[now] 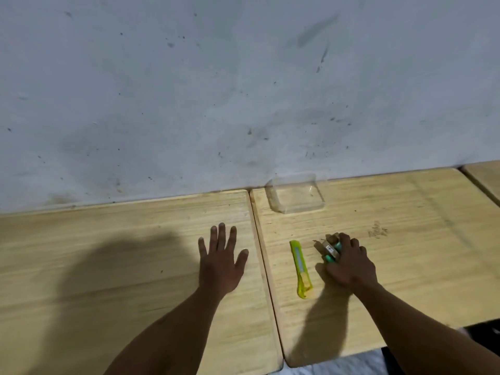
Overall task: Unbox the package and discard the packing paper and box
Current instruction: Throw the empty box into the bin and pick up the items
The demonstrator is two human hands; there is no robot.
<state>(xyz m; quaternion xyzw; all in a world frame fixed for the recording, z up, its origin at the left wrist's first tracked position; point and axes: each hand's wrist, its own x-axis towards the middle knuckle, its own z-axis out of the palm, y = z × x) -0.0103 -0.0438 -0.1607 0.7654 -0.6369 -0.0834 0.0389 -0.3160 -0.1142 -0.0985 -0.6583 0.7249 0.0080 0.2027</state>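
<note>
Two bare forearms, no sleeves, left hand (220,262) and right hand (349,263) ungloved

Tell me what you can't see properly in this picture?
- The small item under the right hand: in the head view the fingers cover most of it, so only green bits and a tiny, unreadable label show.
- The yellow cutter: too small to tell whether its blade is out.
- The clear plastic box by the wall: see-through and faint.
- Dark scribble on the table: too blurred to read.
</note>
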